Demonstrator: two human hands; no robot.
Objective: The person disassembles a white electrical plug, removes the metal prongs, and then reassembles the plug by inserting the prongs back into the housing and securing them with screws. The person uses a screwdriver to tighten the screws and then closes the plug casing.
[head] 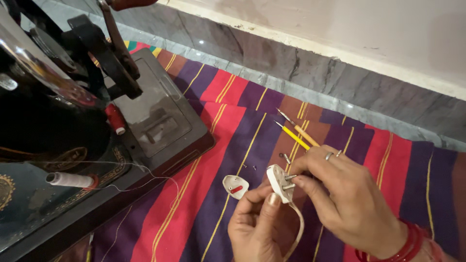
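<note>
Both hands work low near the right: the left hand [255, 221] pinches the white plug body [279, 182] while the right hand [340, 194] grips its pins, seemingly mid-reassembly, with the loose cover [235, 186] lying left on the striped cloth [233, 121], likely wanted next.

Between the left hand [255, 223] and right hand [344, 194] sits a smooth white plastic plug body [280, 182] with bare metal pins. Just left of it lies its glossy plastic cover [235, 186]. Under both hands spreads a matt woven striped cloth [218, 145]. Beyond the right hand lie two yellow plastic-handled screwdrivers [296, 133]; further left stands a glossy black sewing machine [53, 126]
</note>
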